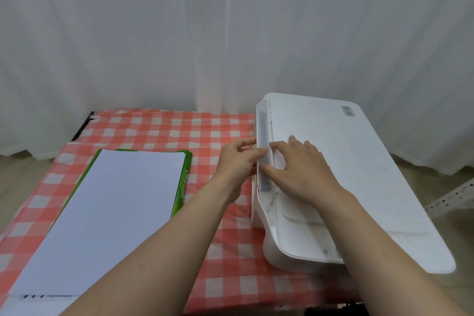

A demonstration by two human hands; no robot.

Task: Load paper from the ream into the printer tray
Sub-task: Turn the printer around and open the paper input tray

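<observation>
The ream (97,213) runs off the near-left edge, its wrapper lettering too blurred to read; the left hand (238,161) has its fingertips tucked behind the printer (346,174) flap, out of sight. The small label at the printer's far right corner cannot be read; the tray interior stays unseen.

Two hands are in view: the left hand (237,160) near the centre and the right hand (298,167) just toward three o'clock of it. There is one white printer (359,174) at three o'clock and one opened ream (115,208) of white paper in a green wrapper at eight o'clock. One red-and-white checked tablecloth (159,128) lies under them, and one white curtain (230,33) fills twelve o'clock.
</observation>
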